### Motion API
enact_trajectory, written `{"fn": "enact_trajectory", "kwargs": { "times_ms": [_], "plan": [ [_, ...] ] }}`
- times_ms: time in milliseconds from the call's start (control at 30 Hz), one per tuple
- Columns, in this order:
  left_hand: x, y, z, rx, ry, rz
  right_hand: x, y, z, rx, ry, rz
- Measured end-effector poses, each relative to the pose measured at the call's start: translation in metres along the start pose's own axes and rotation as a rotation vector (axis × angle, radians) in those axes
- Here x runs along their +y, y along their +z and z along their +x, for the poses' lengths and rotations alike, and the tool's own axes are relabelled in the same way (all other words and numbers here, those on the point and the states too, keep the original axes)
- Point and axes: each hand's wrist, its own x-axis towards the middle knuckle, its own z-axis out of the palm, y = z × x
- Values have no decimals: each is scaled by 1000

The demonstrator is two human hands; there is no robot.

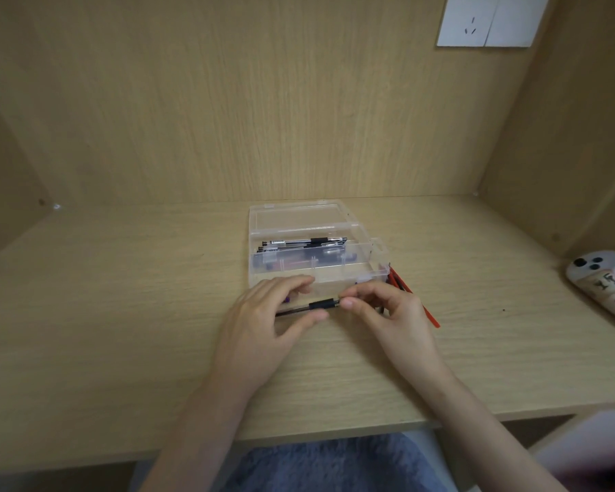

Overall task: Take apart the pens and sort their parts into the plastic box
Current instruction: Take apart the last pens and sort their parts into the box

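- Pen: I see it lying almost level, just above the desk near the middle of its front half, right in front of the plastic box. It has a clear barrel and a black grip.
- Left hand: its thumb and curled fingers hold the pen around the barrel and grip.
- Right hand: its thumb and forefinger pinch the pen's right end, the tip side. I cannot tell whether the tip is loose.
- The plastic box stands open at mid-desk with its lid folded back toward the rear edge. Black-and-clear pens lie in its back compartment.
- Red sticks lie on the desk by the box's right front corner, partly behind my right hand.
- A white controller rests at the desk's right edge.
- A wall socket sits high on the back panel.
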Motion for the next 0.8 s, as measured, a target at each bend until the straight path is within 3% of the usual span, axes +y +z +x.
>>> {"fn": "enact_trajectory", "kwargs": {
  "times_ms": [167, 300, 433, 567, 800],
  "plan": [
    [-2, 4, -2, -37, -53, 61, 0, -1, -1, 11, -2, 12],
    [-3, 4, -3, 12, -60, 4, -1, 0, -2, -12, -3, 3],
    [2, 0, -4, -50, -101, -69, -1, -1, -2, -5, -2, -6],
    [-1, 3, -3, -86, -106, 21, 0, -1, -1, -3, -7, -5],
    [-1, 2, -3, -23, -70, -68, 0, -1, -2, -6, -14, -9]
  ]
}}
